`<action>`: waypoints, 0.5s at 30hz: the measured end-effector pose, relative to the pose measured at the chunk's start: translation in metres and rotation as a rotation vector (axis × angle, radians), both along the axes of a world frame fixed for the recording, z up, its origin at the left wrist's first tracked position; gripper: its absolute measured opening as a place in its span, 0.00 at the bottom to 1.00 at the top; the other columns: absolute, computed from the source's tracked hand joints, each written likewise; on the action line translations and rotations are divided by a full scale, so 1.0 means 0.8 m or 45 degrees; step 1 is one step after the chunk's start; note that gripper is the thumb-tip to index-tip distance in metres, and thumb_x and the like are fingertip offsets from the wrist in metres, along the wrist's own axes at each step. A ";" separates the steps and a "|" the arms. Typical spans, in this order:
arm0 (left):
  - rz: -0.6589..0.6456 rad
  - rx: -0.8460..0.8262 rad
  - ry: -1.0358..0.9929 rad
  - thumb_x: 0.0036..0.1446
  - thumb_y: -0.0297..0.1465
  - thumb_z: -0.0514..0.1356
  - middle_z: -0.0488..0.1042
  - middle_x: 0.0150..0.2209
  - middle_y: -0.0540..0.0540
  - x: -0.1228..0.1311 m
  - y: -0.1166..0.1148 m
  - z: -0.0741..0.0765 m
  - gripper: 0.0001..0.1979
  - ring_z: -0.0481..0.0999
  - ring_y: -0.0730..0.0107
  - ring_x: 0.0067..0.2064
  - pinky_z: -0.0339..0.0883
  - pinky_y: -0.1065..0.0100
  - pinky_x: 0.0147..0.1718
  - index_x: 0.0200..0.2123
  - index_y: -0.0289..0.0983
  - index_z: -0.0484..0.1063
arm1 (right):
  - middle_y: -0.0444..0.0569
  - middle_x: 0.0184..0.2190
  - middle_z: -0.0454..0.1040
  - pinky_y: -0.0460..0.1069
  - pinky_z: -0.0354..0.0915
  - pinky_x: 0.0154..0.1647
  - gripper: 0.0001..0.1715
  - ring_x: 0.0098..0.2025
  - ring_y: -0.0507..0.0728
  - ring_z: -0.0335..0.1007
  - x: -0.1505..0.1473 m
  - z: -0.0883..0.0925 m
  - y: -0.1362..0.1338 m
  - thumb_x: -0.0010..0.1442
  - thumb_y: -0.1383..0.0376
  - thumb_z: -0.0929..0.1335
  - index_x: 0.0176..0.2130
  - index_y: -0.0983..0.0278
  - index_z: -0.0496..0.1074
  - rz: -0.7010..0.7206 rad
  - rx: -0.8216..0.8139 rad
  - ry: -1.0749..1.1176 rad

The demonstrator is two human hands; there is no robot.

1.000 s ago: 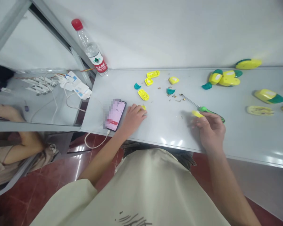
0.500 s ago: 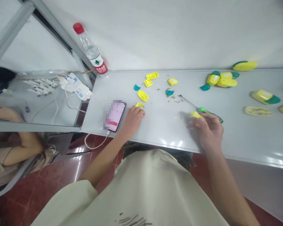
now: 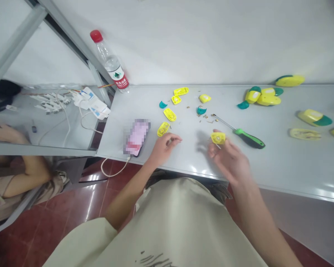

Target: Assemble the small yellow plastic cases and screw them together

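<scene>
My right hand [image 3: 229, 157] holds a small yellow plastic part [image 3: 218, 138] in its fingertips, raised a little above the grey table [image 3: 281, 163]. The green-handled screwdriver [image 3: 239, 132] lies on the table just right of that hand. My left hand [image 3: 164, 146] is pinched shut on something tiny I cannot make out, just below a yellow shell piece [image 3: 163, 128]. A phone [image 3: 136, 137] lies left of my left hand.
More yellow and teal shell pieces [image 3: 169, 114] and small screws [image 3: 204, 116] lie at mid-table. Assembled yellow-and-green toys [image 3: 263, 95] sit at the right. A water bottle [image 3: 110, 62] stands at the back left. Another person's arm [image 3: 19, 178] shows at the left.
My right hand moved left, away from the screwdriver, carrying the yellow part. My left hand drew back from the yellow shell piece and pinched its fingers.
</scene>
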State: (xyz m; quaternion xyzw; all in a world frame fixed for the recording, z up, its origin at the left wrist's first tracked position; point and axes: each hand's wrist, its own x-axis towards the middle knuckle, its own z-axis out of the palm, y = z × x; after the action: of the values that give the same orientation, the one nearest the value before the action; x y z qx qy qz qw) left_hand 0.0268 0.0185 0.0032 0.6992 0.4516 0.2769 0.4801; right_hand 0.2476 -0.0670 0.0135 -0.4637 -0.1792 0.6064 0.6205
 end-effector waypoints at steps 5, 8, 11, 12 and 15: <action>0.061 -0.042 -0.272 0.63 0.37 0.61 0.78 0.42 0.46 0.016 -0.018 0.009 0.09 0.76 0.72 0.43 0.65 0.71 0.39 0.38 0.38 0.77 | 0.44 0.43 0.76 0.49 0.71 0.42 0.19 0.40 0.53 0.71 -0.017 -0.001 0.005 0.63 0.62 0.69 0.52 0.45 0.75 0.083 -0.096 0.238; 0.069 -0.047 -0.329 0.63 0.37 0.61 0.79 0.41 0.47 0.028 -0.024 0.010 0.09 0.76 0.73 0.42 0.65 0.71 0.38 0.39 0.39 0.78 | 0.43 0.43 0.76 0.50 0.71 0.45 0.19 0.41 0.52 0.72 -0.025 -0.006 0.003 0.63 0.61 0.70 0.53 0.46 0.74 0.124 -0.091 0.240; 0.067 -0.069 -0.324 0.63 0.37 0.61 0.80 0.40 0.47 0.040 -0.028 0.005 0.09 0.76 0.73 0.41 0.64 0.70 0.38 0.39 0.39 0.79 | 0.44 0.44 0.76 0.51 0.71 0.46 0.14 0.41 0.53 0.73 -0.033 -0.012 0.002 0.64 0.59 0.69 0.50 0.50 0.75 0.177 -0.067 0.189; 0.074 -0.076 -0.321 0.62 0.36 0.62 0.80 0.39 0.47 0.043 -0.030 0.003 0.09 0.76 0.73 0.40 0.64 0.70 0.38 0.38 0.39 0.79 | 0.44 0.44 0.76 0.51 0.70 0.46 0.13 0.41 0.54 0.73 -0.035 -0.014 0.002 0.64 0.58 0.69 0.50 0.50 0.75 0.191 -0.060 0.174; 0.124 -0.098 -0.326 0.62 0.36 0.62 0.80 0.39 0.47 0.050 -0.033 -0.008 0.08 0.75 0.73 0.39 0.64 0.70 0.39 0.38 0.38 0.78 | 0.45 0.42 0.77 0.51 0.70 0.47 0.13 0.42 0.54 0.75 -0.039 -0.021 0.002 0.65 0.56 0.69 0.50 0.52 0.74 0.216 -0.041 0.116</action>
State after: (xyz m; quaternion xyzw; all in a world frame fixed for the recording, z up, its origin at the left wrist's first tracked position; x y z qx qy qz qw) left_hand 0.0669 -0.0081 -0.0032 0.6163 0.4303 0.3695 0.5463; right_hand 0.2167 -0.0651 -0.0031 -0.4287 -0.1795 0.6802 0.5669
